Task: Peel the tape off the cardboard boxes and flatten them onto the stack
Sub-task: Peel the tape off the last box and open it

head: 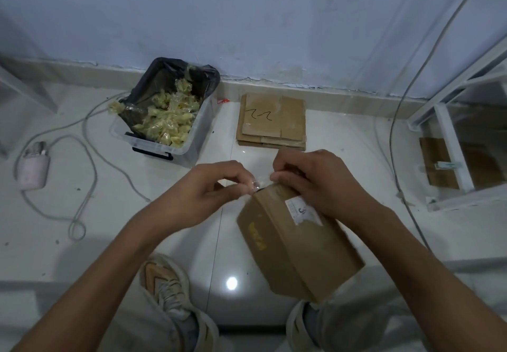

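A brown cardboard box (296, 244) with a white label rests tilted over my right knee, above the white floor. My right hand (315, 184) lies on its far top end, fingers pressed at the edge. My left hand (208, 189) pinches a strip of clear tape (255, 185) at the box's far corner, thumb and fingers closed on it. The tape runs between both hands' fingertips. A stack of flattened boxes (271, 121) lies on the floor by the wall, beyond my hands; the top sheet has black marks written on it.
A clear plastic bin (164, 143) lined with a black bag holds crumpled tape balls, left of the stack. Grey cables (90, 159) and a pink device (34, 167) lie at left. A white metal frame (450, 145) stands at right. My shoe (164, 280) is below.
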### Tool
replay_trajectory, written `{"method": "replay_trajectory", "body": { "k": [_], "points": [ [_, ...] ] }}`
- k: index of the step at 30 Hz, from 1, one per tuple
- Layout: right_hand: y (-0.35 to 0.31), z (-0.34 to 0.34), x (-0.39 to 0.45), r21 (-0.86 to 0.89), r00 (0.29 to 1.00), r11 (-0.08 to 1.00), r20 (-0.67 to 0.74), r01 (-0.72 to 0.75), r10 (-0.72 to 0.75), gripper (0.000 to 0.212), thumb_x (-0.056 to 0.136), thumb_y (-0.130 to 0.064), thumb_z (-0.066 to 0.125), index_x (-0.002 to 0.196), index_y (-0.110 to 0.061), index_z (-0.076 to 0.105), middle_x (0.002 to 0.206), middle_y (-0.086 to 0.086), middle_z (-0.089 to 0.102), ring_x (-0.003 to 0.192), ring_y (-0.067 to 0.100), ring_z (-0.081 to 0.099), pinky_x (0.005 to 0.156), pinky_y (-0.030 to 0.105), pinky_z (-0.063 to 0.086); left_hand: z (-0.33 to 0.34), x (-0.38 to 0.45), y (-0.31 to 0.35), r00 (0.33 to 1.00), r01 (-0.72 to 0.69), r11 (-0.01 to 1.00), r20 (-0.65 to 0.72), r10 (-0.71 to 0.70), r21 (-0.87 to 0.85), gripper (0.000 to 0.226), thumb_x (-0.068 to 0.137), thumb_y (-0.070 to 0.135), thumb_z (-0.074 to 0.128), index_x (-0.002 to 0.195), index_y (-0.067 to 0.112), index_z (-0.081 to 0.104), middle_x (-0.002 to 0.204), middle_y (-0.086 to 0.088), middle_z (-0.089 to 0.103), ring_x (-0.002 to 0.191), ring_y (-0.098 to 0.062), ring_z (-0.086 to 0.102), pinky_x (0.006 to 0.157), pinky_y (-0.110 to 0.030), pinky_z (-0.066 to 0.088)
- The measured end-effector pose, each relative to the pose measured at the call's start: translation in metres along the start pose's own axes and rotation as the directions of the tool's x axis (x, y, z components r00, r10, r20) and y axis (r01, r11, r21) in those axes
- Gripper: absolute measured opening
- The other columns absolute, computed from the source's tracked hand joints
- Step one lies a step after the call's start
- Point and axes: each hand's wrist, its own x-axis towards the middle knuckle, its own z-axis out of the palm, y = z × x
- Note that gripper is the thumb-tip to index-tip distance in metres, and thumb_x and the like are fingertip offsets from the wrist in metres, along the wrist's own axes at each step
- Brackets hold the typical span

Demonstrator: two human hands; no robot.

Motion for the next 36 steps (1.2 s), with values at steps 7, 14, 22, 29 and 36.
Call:
{"method": "replay_trajectory", "body": {
  "k": [7,14,22,29,36],
  "points": [
    [-0.017,0.015,-0.006,0.314,0.987,0.938,-0.011,-0.149,0.16,0.023,0.101,-0.049,0.055,0.09,-0.03,0.061,0.074,-0.013,0.065,0.071,0.01,0.064,0.067,0.045,0.057,0.012,0.009,0.018,0.987,0.158,0.975,0.041,-0.154,-0.154,0.038,0.104,0.025,0.053,0.074,0.012,0.073,0.07,0.008,0.072,0.07,0.0,0.067,0.072,-0.02,0.051],
    [-0.023,0.017,-0.009,0.08,0.958,0.955,0.043,-0.287,0.284,0.049,0.088,-0.081,0.05,0.085,-0.032,0.055,0.077,-0.015,0.063,0.071,0.006,0.062,0.065,0.029,0.055,0.022,0.005,0.007,0.903,0.146,0.982,-0.389,-0.183,-0.123,0.017,0.095,0.013,0.067,0.079,0.019,0.073,0.079,0.003,0.071,0.078,-0.019,0.068,0.07,-0.032,0.054],
    [-0.019,0.026,-0.013,-0.287,0.993,0.953,0.035,-0.099,0.114,0.04,0.106,-0.056,0.034,0.087,-0.027,0.054,0.072,-0.01,0.055,0.057,0.01,0.052,0.056,0.03,0.048,0.029,0.002,0.009,0.857,0.129,0.986,-0.511,-0.06,0.101,0.017,0.093,0.018,0.069,0.08,0.027,0.074,0.078,0.014,0.071,0.079,-0.009,0.066,0.065,-0.019,0.052],
    [-0.015,0.046,-0.021,-0.381,0.983,0.906,0.073,0.186,-0.171,0.023,0.1,-0.023,0.066,0.082,-0.015,0.053,0.063,-0.002,0.043,0.04,0.012,0.028,0.041,0.025,0.026,0.022,-0.002,0.007,0.93,0.173,0.968,-0.354,-0.1,0.182,0.017,0.094,0.019,0.068,0.08,0.027,0.075,0.077,0.012,0.073,0.077,-0.007,0.068,0.067,-0.017,0.052],
    [-0.035,0.004,-0.019,0.645,0.929,0.724,0.37,-0.246,-0.015,0.038,0.112,-0.012,0.046,0.078,0.004,0.052,0.064,0.002,0.051,0.051,0.012,0.052,0.056,0.018,0.042,-0.036,-0.008,0.024,0.971,0.238,0.962,0.068,-0.23,-0.135,0.019,0.095,0.02,0.067,0.087,0.007,0.077,0.084,-0.017,0.073,0.071,-0.016,0.067,0.064,-0.021,0.05]
  ]
}}
